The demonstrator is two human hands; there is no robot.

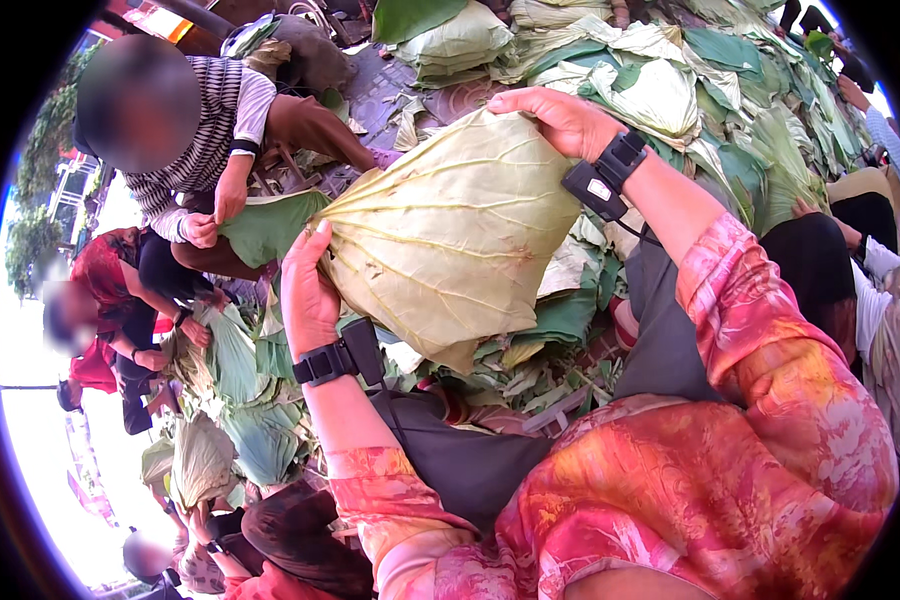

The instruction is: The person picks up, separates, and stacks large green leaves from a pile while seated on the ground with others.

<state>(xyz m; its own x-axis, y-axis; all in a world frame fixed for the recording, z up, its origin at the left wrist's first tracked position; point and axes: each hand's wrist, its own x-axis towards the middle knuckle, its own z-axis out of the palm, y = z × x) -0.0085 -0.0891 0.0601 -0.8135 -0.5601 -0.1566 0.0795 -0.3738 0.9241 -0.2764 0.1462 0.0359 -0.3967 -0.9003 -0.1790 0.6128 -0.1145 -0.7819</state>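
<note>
A large pale yellow-green leaf with radiating veins [440,240] is stretched between my hands over my lap. My left hand [308,285] grips it at the narrow left end where the veins meet, thumb pointing up. My right hand [560,125] pinches its upper right edge. Both wrists carry black strapped devices. Below the leaf, loose leaves and scraps [560,310] lie between my grey-trousered legs [660,340].
A co-worker [185,150] at upper left holds a green leaf [265,225]. More people [105,300] work along the left and at the right edge [820,280]. Heaps of pale and green leaves [650,90] cover the ground at the back and lower left.
</note>
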